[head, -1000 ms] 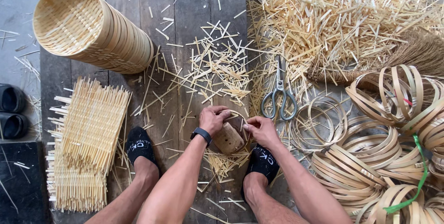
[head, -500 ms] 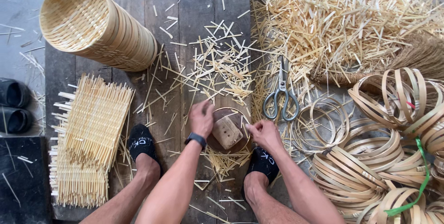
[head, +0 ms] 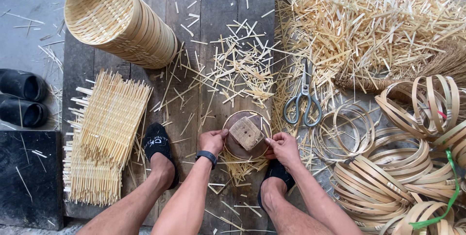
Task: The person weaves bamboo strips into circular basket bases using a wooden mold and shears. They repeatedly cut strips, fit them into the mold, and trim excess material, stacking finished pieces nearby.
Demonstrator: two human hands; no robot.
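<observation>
Both hands (head: pixel 247 144) around round wooden mould (head: pixel 246 134)

Basket-weaving workshop: plank floor (head: pixel 218 31), bamboo hoops (head: pixel 388 186), woven mats (head: pixel 107 128), stacked baskets (head: pixel 121 19), offcuts (head: pixel 369 21).

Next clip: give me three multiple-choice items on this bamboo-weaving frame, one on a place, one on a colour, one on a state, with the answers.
1. Where do the scissors lie?
A. right of the round mould, beside the pile of bamboo scraps
B. inside the stacked baskets
C. on the woven mats

2. What colour is the strap tied around the bamboo hoops at the lower right?
A. red
B. green
C. blue

3. What are the two hands doing?
A. both resting on the knees
B. one lifting the scissors
C. both gripping the rim of the round mould

Answers: 1 A, the scissors sit on the planks just right of the round mould. 2 B, the strap is plainly green. 3 C, the left hand and right hand close their fingers on opposite sides of the rim.
</observation>
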